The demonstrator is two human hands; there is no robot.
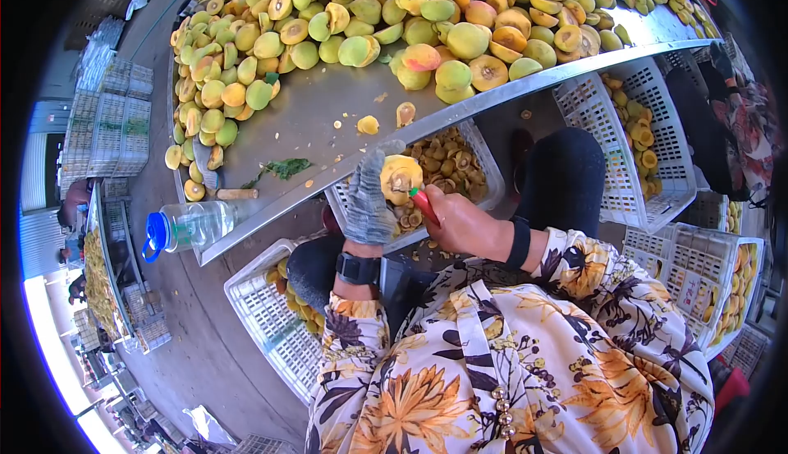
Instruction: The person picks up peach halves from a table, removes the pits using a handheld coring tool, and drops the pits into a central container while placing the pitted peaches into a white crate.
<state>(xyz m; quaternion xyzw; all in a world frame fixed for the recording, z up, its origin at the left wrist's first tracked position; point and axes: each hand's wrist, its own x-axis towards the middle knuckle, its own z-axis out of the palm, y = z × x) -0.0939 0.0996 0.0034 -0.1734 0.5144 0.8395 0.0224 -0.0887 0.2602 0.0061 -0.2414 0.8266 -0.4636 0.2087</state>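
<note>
A grey knitted glove covers my left hand (368, 201), which holds a halved yellow fruit (400, 176) with its cut face showing. My bare right hand (465, 222) is closed around a small tool with a red and green handle (425, 205). The tool's tip meets the fruit near its centre; its exact shape is hard to make out. Both hands are just off the edge of the metal table (320, 101), above a white crate (484, 162) of brownish pits and fruit scraps. Many halved and whole green-yellow fruits (353, 50) lie heaped on the table.
A clear bottle with a blue lid (190, 226) stands at the table's left corner, near a wooden-handled knife (234, 194). White crates with fruit are at my left (275, 323) and right (607, 154). Another person's patterned sleeve (749, 126) shows at far right.
</note>
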